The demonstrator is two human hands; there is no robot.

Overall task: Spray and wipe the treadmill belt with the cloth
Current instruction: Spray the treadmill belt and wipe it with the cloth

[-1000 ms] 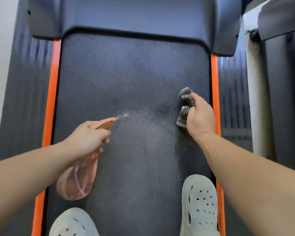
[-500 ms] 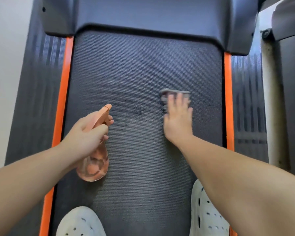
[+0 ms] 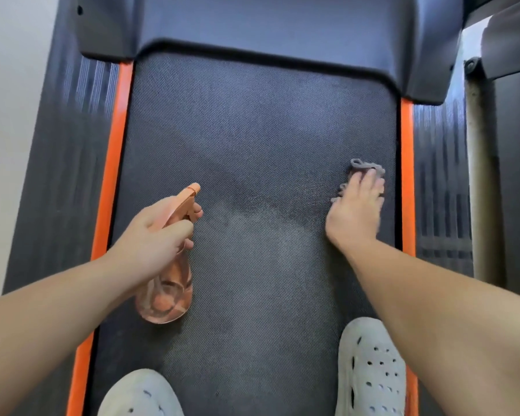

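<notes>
The dark textured treadmill belt (image 3: 252, 130) runs up the middle of the view, with a darker damp patch near its centre. My left hand (image 3: 153, 235) grips an orange translucent spray bottle (image 3: 165, 292) above the belt's left side, nozzle pointing up and right. My right hand (image 3: 357, 211) presses a crumpled grey cloth (image 3: 364, 166) flat against the belt close to its right edge, fingers stretched out over the cloth. Most of the cloth is hidden under the fingers.
Orange strips (image 3: 111, 175) border the belt on both sides, with ribbed black side rails (image 3: 442, 181) beyond. The dark motor hood (image 3: 267, 31) closes off the far end. My feet in pale grey perforated clogs (image 3: 370, 370) stand on the near belt. A white wall (image 3: 9, 115) is at the left.
My right hand slid the cloth from the belt's centre to the right edge. The spray mist from a second ago has stopped; the left hand keeps the bottle in about the same place.
</notes>
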